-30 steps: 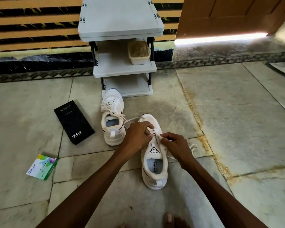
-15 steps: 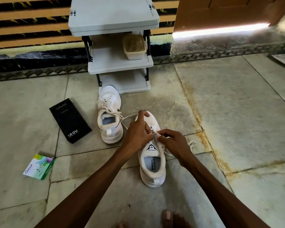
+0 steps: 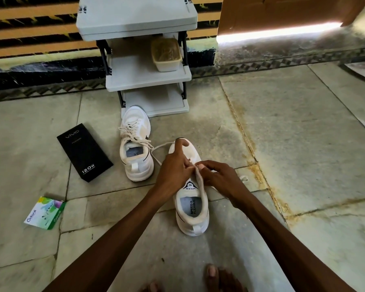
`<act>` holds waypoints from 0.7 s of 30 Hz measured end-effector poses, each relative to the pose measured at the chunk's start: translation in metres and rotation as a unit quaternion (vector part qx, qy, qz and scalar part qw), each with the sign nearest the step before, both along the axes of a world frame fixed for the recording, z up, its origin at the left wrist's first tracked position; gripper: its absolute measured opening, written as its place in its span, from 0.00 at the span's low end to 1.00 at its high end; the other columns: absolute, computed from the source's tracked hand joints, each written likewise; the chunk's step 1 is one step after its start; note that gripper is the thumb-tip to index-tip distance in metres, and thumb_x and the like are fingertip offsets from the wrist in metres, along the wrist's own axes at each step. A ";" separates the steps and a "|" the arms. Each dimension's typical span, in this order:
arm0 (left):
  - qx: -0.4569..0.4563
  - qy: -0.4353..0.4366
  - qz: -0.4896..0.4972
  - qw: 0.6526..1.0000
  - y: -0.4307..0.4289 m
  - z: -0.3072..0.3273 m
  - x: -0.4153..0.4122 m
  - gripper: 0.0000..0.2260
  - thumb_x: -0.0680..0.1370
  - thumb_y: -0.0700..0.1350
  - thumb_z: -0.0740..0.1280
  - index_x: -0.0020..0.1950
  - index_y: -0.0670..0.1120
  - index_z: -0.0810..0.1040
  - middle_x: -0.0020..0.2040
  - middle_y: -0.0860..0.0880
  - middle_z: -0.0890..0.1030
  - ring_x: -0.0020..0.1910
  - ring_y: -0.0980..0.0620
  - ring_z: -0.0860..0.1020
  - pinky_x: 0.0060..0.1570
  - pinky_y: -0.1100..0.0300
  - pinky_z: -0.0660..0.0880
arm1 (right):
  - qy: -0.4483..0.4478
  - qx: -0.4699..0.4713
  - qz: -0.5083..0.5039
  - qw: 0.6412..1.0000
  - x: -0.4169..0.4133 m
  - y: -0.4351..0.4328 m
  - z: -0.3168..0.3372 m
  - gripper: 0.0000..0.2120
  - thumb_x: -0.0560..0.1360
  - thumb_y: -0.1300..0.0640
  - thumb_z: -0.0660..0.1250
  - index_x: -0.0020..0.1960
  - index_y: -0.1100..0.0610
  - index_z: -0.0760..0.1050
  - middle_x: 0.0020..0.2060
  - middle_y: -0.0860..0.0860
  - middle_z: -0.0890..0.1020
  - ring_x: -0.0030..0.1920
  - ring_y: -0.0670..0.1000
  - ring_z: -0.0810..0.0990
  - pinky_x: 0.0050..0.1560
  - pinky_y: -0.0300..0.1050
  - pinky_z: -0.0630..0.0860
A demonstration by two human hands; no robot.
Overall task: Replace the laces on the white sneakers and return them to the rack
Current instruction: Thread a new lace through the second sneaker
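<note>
Now on floor [image 3: 303, 133], well in front of rack [image 3: 135, 20]: near sneaker [image 3: 191, 209], toe toward rack, heel away from it, "SPEED FLEXIBLE" printed on insole. Works its lace [image 3: 199, 178] with both hands above the tongue. Left hand [image 3: 174, 167]: fingers curled, pinching lace, index finger lifted over the toe cap. Right hand [image 3: 219, 175]: fingers curled, pinching same lace from the opposite side, fingertips of both hands touching. Slack loop of lace trailing from under left hand toward rack.

Far sneaker [image 3: 136, 144] between near sneaker and rack, toe at front edge of rack's bottom shelf, laced, lace ends loose over its opening.

On rack's middle shelf, right side: pale tub [image 3: 166, 54].

Left of rack and forward of it: black box [image 3: 84, 151], flat on floor. Farther from rack on same side: green-and-white packet [image 3: 45, 212].

Farthest from rack, at bottom edge of view: bare toes [image 3: 213, 275].
</note>
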State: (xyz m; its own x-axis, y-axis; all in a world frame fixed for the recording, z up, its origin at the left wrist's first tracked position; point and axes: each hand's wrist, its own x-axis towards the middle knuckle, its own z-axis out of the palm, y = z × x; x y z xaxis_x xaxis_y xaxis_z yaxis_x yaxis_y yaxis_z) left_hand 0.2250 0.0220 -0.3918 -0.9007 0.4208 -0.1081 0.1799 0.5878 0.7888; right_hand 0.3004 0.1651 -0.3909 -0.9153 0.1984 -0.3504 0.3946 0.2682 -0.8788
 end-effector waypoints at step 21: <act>-0.023 -0.048 -0.063 0.997 -0.013 -0.008 -0.009 0.29 0.71 0.41 0.74 0.70 0.51 0.68 0.40 0.54 0.79 0.39 0.59 0.77 0.41 0.66 0.72 | 0.258 -0.308 -0.160 0.902 -0.047 0.010 0.128 0.11 0.81 0.65 0.57 0.42 0.55 0.71 0.38 0.49 0.77 0.36 0.47 0.75 0.38 0.43 0.78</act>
